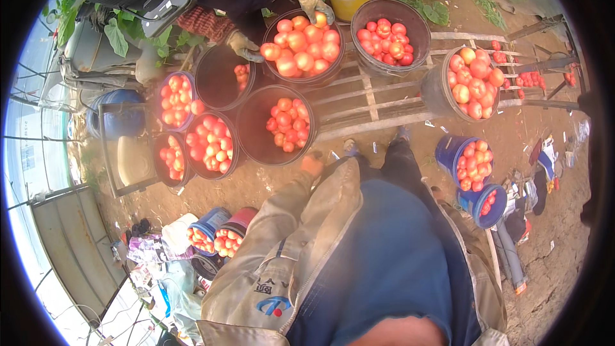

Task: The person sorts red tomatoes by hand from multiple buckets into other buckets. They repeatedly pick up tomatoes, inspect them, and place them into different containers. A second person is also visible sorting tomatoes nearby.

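Observation:
My left hand hangs low beside a large black bucket with tomatoes along one side; its fingers are partly hidden. My right hand shows only in small part at the edge of my open jacket, left of a blue bucket of tomatoes. A co-worker's gloved hands are at a heaped bucket of tomatoes across the slatted rack. More buckets of tomatoes stand on the rack, among them a dark bucket at its right part.
Behind the rack stand a yellow and grey bucket and leafy plants. A blue barrel and a metal frame are at the left. Plastic bags and more tomato buckets lie lower left; pipes and clothes lie at right.

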A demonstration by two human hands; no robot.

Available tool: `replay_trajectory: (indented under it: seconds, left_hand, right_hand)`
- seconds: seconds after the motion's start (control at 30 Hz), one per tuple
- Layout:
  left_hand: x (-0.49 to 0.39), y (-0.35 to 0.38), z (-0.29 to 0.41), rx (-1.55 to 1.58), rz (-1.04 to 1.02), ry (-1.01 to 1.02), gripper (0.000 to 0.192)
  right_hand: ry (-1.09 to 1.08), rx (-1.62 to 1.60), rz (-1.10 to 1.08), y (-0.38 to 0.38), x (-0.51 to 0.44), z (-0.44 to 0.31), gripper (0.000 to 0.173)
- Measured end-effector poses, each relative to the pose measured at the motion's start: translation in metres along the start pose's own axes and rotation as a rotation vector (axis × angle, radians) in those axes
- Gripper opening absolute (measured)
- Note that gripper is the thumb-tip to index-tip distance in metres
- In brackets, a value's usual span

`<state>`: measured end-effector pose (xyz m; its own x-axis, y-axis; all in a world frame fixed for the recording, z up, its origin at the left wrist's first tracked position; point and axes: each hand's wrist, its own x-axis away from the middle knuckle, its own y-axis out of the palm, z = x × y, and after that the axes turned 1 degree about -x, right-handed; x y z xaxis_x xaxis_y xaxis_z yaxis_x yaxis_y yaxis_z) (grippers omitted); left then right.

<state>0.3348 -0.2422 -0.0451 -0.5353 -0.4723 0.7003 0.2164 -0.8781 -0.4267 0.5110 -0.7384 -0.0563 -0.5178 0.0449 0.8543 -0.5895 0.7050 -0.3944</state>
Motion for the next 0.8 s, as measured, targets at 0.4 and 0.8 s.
replay_trajectory:
  seconds: [0.4,0.8]
  left_hand:
    - [0.060,0.009,-0.045,0.013,0.222,-0.168,0.045]
    - [0.084,-0.033,-0.110,0.711,0.451,-0.176,0.033]
  right_hand:
    - [-0.037,0.020,-0.183,0.014,-0.111,-0.133,0.049]
    - [-0.664,0.424,-0.528,0.243,0.066,-0.345,0.040]
